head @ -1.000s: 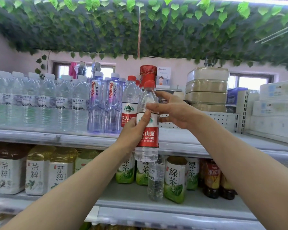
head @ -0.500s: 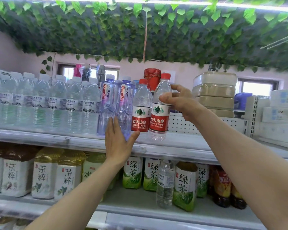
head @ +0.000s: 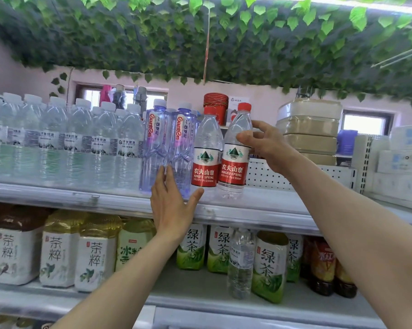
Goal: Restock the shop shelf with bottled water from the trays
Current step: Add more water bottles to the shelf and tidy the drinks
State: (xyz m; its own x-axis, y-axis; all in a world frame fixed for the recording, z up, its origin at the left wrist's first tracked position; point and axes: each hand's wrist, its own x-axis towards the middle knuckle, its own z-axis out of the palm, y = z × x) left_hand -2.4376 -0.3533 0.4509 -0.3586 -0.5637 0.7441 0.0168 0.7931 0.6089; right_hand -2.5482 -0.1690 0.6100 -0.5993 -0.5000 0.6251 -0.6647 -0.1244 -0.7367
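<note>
**Nongfu Spring bottle set at the end of the upper-shelf row**

The upper shelf carries the water. A long block of white-capped bottles fills its left stretch, then come two violet Ganten bottles, then a red-capped Nongfu Spring neighbour. Right of that the shelf is bare up to its right end.

The task's Nongfu Spring bottle is last in that row, near the front edge. It touches its neighbour and leans slightly left, and its base looks to be on the shelf.

It is full, so it is probably moderately heavy for its size and top-steady only once it stands flat. The thin clear wall is likely to give under a hard squeeze, and the glossy label may be slick. The ridged shoulder above the label or the waist at the label look the safest places to hold it, rather than the red cap.

The right hand is spread fairly wide with its fingers only lightly bent. Its thumb tip and forefinger tip touch the bottle's shoulder, which reads as a steadying touch more than a grasp.

The left hand is flat and holds nothing. Its straight fingers press the lower fronts of the Ganten bottles at the shelf's front edge, with the thumb splayed toward the neighbour's base.
</note>
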